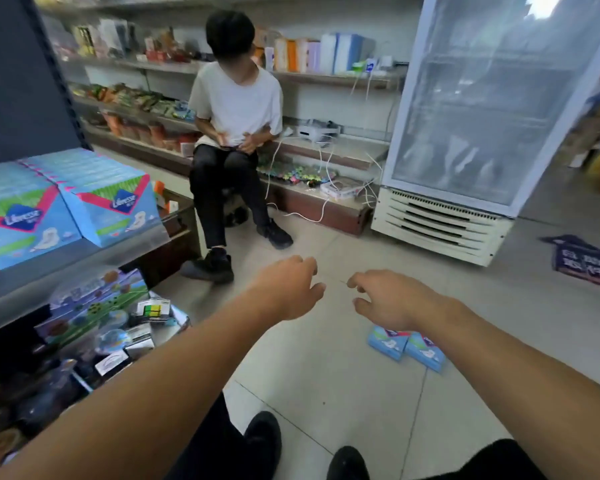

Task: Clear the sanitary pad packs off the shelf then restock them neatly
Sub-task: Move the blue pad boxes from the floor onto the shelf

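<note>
Two rows of blue sanitary pad packs [66,199] stand upright on the grey shelf [32,271] at the left. On the floor tiles at the right lie two more blue packs [406,346], partly hidden behind my right forearm. My left hand [288,285] and my right hand [385,296] hang in mid-air over the floor, fingers loosely curled, holding nothing. Both hands are well apart from the shelf packs and above the floor packs.
A person in a white shirt [236,98] sits on the low shelf ahead, feet on the floor. A glass-door fridge [482,126] stands at the right. Toy boxes [94,306] fill the lower shelf at the left. A dark sign [582,261] lies on the floor far right.
</note>
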{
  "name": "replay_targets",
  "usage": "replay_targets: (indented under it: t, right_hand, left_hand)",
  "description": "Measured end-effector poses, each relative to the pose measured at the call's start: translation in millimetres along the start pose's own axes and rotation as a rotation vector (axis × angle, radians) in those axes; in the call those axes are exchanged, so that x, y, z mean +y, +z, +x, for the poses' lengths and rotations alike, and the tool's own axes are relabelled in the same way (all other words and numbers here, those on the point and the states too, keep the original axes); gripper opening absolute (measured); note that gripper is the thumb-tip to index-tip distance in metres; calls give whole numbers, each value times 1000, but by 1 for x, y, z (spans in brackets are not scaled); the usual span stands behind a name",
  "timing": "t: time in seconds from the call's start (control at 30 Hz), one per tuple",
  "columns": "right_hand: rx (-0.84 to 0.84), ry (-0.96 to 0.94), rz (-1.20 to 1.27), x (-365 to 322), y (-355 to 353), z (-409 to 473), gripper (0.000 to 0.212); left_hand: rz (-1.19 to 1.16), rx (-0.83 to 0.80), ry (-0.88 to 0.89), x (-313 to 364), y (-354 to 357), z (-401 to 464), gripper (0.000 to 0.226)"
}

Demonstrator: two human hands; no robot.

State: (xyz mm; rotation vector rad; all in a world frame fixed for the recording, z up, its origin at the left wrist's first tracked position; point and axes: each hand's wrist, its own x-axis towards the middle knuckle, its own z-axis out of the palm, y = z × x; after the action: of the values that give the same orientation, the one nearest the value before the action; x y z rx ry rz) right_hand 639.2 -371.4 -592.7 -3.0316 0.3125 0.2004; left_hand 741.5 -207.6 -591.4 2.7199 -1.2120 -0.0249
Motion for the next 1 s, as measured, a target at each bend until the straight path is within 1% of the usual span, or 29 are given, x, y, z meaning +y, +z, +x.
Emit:
replay_targets:
  t: [0.13, 0.23, 0.37, 0.43, 0.53, 0.6, 0.7, 0.77, 0.83, 0.9, 1.0]
  right_hand:
    - [-71, 199, 56, 64, 27, -3, 45]
    - [-117, 318, 111, 109, 69, 3, 43]
    - [-242, 428, 152, 161, 140, 22, 54]
    - [-321, 441, 165, 187, 177, 40, 62]
    - [-369, 455, 194, 223, 232, 80, 72]
    - [-371, 465, 228, 243, 275, 112, 76]
    - [-327, 471, 246, 270, 337, 165, 81]
    - [-275, 439, 171, 287, 368, 201, 91]
    - [-252, 387, 50, 306, 393, 237, 107]
    - [-311, 346, -46, 320, 411, 260, 117]
    - [-355, 370, -46, 323, 430, 271, 120]
  left_hand:
    - [-52, -89, 102, 38, 43, 48, 42]
    - [-91, -162, 153, 59, 87, 89, 42]
    - [-79, -277, 183, 76, 159, 147, 41]
    - [-63, -340, 187, 80, 198, 178, 41]
    - [-27, -402, 196, 80, 258, 222, 39]
    - [-37, -443, 181, 78, 303, 247, 38]
    - [-101, -476, 136, 72, 373, 282, 38]
    - [-178, -482, 63, 67, 407, 297, 40]
    - [-236, -478, 8, 59, 439, 305, 42]
    - [-258, -497, -20, 53, 459, 308, 43]
    - [-256, -522, -30, 41, 469, 312, 42]
